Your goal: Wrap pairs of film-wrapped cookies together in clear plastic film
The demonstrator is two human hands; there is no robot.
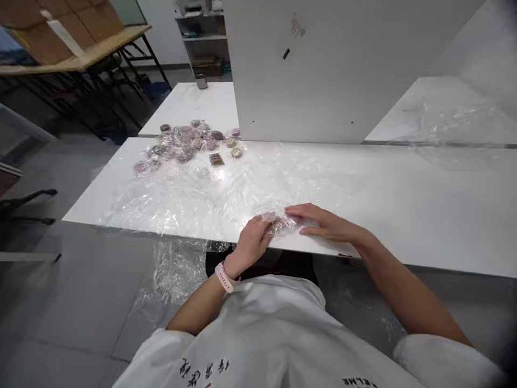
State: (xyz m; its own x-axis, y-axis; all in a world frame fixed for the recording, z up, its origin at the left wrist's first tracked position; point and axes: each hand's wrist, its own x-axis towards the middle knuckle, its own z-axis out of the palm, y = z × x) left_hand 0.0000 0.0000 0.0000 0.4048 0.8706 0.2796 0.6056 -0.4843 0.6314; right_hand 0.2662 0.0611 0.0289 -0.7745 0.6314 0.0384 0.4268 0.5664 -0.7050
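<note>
A small bundle wrapped in crinkled clear plastic film (279,226) lies at the table's front edge, between my hands. Brown and pinkish colour shows through the film, but its contents are too blurred to name. My left hand (252,238), with a pink watch band at the wrist, is closed around the bundle's left side. My right hand (325,223) is at the other end, its fingers stretched out and its thumb apart, touching the film. Loose clear film (173,199) spreads over the table to the left and behind the bundle.
The white table (436,210) carries a pile of small wrapped pieces (186,141) at the back left. A dark square piece (216,159) lies beside them. A white panel (307,81) stands behind the table. Film (173,275) hangs over the front edge. A metal cup (201,81) stands farther back.
</note>
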